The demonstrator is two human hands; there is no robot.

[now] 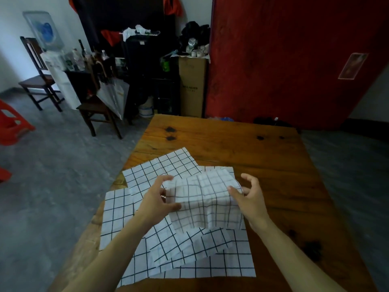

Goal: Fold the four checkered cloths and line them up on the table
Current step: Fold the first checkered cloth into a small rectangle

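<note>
A white checkered cloth (207, 200) hangs lifted above the wooden table (242, 144), draped between both hands. My left hand (159, 199) pinches its left edge between thumb and fingers. My right hand (248, 197) pinches the cloth's right edge with thumb and forefinger, its other fingers curled loosely above. Beneath it lie other checkered cloths, overlapping: one at the far left (162, 167), one crumpled near the middle (187, 245), and a large flat one at the bottom (221, 268).
The table's right half and far end show bare wood with dark knots. To the left is grey floor with wooden chairs (40, 79), a red plastic stool (12, 123) and clutter. A red door (294, 60) stands behind the table.
</note>
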